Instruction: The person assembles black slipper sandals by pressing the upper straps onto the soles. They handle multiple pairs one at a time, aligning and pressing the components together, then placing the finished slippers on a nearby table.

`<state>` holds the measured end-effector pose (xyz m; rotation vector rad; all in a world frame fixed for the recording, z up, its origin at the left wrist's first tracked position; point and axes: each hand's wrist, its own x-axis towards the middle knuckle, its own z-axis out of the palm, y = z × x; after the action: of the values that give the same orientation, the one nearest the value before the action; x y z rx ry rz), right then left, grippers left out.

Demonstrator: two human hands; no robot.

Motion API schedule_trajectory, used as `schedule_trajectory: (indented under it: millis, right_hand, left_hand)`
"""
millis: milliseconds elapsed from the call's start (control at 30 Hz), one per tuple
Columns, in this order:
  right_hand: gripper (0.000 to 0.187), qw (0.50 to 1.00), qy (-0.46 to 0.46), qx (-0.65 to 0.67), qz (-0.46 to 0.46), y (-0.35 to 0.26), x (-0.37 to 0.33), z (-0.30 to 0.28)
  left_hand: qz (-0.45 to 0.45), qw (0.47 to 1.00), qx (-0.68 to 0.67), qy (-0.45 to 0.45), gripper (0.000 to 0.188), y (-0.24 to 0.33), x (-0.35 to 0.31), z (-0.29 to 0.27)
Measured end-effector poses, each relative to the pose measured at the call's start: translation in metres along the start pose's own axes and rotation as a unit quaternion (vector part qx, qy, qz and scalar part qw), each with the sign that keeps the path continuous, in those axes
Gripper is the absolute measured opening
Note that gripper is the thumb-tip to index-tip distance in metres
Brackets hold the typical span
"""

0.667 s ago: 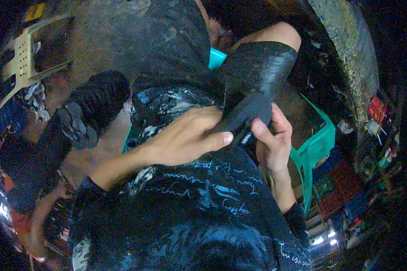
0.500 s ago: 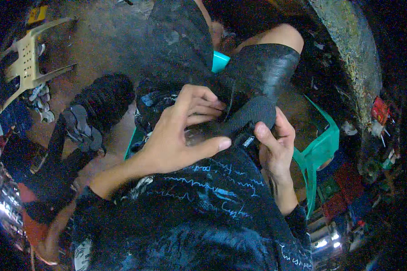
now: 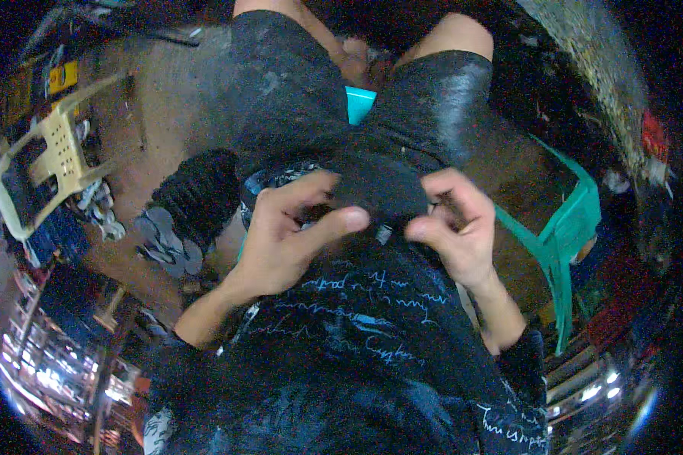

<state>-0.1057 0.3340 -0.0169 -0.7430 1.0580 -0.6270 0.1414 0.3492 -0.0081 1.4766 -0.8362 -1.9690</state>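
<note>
Over my lap, a dark fabric piece [image 3: 383, 186] with a rounded outline and a small white label [image 3: 385, 233] lies between my hands. On its left side is my left hand [image 3: 292, 231], its fingers curled at the edge and partly hidden, the thumb at the lower border near the label. My right hand [image 3: 459, 227] grips the right edge between thumb and bent fingers. Both hands are slightly blurred. The piece is hard to separate from my black printed apron-like garment [image 3: 349, 341] and dark shorts [image 3: 440, 91].
A black stack of ribbed pieces [image 3: 197, 189] stands on the floor to the left, with grey flat pieces [image 3: 171, 243] against it. A cream plastic chair [image 3: 64, 148] is farther left. Green plastic chair parts [image 3: 573, 216] show at the right. A turquoise edge [image 3: 359, 105] shows between my thighs.
My left hand has closed in from hanging open to the edge of the dark piece. The piece has turned and come to the centre, and its ribbed grey face no longer shows clearly.
</note>
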Motion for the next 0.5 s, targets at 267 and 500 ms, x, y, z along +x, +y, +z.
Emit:
schedule_trajectory:
  millis: [267, 500]
  right_hand:
    - [0.042, 0.972, -0.059, -0.167, -0.151, 0.020, 0.005, -0.007]
    - [0.012, 0.998, 0.044, 0.003, 0.052, 0.011, 0.001, 0.002]
  left_hand:
    - [-0.039, 0.992, -0.106, 0.064, 0.022, 0.000, -0.001, 0.007]
    - [-0.071, 0.995, -0.051, 0.049, 0.023, 0.011, 0.002, 0.011]
